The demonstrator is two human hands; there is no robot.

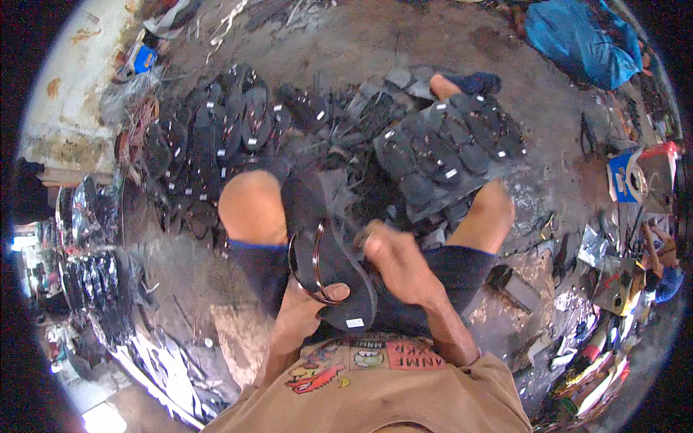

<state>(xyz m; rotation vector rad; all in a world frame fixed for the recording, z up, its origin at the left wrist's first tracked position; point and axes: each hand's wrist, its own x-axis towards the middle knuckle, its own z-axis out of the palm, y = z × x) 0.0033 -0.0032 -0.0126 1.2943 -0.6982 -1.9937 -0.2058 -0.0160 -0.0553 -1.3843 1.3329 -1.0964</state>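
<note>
Over my lap lies a black flip-flop (339, 267) with glossy dark brown straps and a small white label near the end closest to me. Its far end merges with dark material between my knees, so I cannot tell where it stops. My left hand (312, 303) grips the near left side, thumb on top by the strap. At the right edge of the sole, my right hand (403, 265) is closed and slightly blurred; what its fingers hold, if anything, does not show clearly.
Several dark flip-flops (249, 119) with white labels are heaped beyond my left knee. More labelled soles (447, 141) lie beyond my right knee. A blue bag (581, 40) sits far right. At right stands a blue and white container (624, 178); another person (668, 267) is at the right rim.
</note>
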